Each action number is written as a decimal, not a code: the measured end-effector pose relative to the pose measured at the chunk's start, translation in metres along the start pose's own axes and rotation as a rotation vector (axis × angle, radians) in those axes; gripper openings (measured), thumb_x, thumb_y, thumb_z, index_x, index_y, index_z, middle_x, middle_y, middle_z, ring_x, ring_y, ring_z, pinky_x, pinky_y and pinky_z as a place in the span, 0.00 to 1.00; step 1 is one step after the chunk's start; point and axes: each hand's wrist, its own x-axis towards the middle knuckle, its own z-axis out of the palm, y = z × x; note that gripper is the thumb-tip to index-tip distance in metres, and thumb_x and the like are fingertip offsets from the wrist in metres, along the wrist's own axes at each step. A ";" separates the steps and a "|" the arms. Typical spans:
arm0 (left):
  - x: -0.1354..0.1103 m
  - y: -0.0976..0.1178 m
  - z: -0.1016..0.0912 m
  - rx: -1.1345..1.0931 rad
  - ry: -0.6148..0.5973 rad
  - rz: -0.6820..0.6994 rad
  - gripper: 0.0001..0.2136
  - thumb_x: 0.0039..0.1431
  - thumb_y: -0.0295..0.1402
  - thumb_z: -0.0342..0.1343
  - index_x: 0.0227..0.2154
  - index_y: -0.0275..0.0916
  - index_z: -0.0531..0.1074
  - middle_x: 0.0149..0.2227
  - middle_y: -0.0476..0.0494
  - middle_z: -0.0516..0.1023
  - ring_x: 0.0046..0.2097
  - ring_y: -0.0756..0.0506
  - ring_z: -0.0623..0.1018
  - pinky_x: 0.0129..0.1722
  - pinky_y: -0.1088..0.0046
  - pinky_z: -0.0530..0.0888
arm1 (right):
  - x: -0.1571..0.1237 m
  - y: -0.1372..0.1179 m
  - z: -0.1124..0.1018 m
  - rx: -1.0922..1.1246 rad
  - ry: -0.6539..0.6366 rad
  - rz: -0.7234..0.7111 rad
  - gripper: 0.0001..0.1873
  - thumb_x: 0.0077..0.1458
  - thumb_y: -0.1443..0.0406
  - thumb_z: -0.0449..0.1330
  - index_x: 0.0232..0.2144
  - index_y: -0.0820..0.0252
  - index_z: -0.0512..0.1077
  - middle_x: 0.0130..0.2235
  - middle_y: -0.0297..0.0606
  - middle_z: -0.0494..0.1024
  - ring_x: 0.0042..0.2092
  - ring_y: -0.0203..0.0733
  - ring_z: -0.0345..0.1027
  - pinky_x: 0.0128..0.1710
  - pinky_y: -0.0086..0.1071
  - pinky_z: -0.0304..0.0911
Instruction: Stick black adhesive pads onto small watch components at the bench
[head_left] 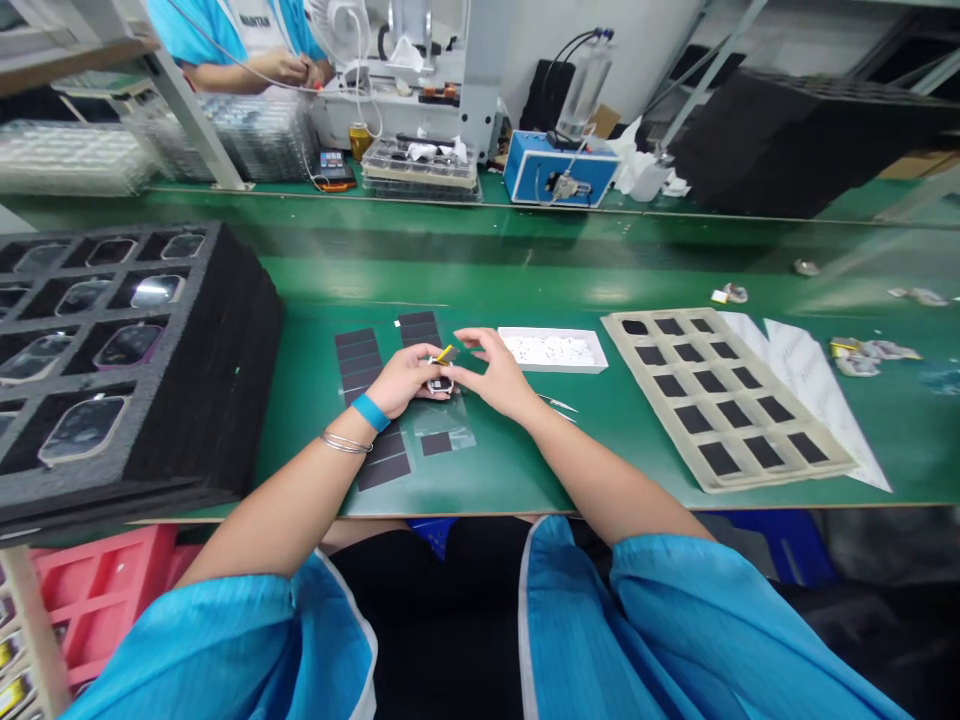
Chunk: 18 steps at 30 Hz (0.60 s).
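Pinching a small dark part [439, 383] between both hands at desk centre: left hand [405, 378] cups and grips it from the left, right hand [496, 375] touches it from the right, fingers half spread, grasp unclear. A yellow tab [445, 353] sticks up from the part, slanting up-right toward the right hand. Dark strips [358, 360] lie just beyond the left hand, white tray [592, 352] beyond the right, on the green desk [525, 470].

The left hand [409, 380] hides most of the small part [439, 383].
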 end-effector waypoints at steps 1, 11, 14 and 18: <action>0.000 0.000 0.001 0.007 -0.005 -0.009 0.08 0.48 0.23 0.60 0.32 0.34 0.68 0.25 0.44 0.78 0.26 0.46 0.80 0.25 0.73 0.78 | 0.002 0.002 -0.002 0.062 -0.030 0.030 0.21 0.50 0.60 0.66 0.46 0.59 0.70 0.48 0.43 0.73 0.49 0.45 0.68 0.49 0.40 0.65; -0.001 0.003 -0.004 -0.063 -0.137 -0.064 0.17 0.43 0.19 0.60 0.39 0.34 0.71 0.32 0.44 0.80 0.34 0.46 0.82 0.37 0.71 0.79 | 0.001 -0.001 -0.003 0.034 0.058 0.001 0.04 0.56 0.63 0.61 0.33 0.57 0.75 0.35 0.36 0.79 0.41 0.41 0.70 0.46 0.36 0.63; 0.002 -0.001 -0.004 -0.022 -0.125 -0.028 0.16 0.43 0.21 0.64 0.38 0.34 0.70 0.29 0.46 0.79 0.31 0.47 0.81 0.34 0.72 0.79 | 0.000 -0.003 -0.001 -0.009 0.054 -0.054 0.04 0.57 0.64 0.60 0.33 0.57 0.75 0.35 0.36 0.79 0.41 0.42 0.70 0.45 0.36 0.63; 0.004 -0.005 -0.002 0.033 -0.063 -0.015 0.14 0.43 0.22 0.64 0.34 0.34 0.69 0.26 0.47 0.77 0.28 0.48 0.80 0.29 0.74 0.78 | -0.002 -0.004 0.003 -0.111 0.030 -0.112 0.05 0.59 0.63 0.59 0.34 0.56 0.75 0.34 0.36 0.80 0.39 0.42 0.70 0.46 0.38 0.62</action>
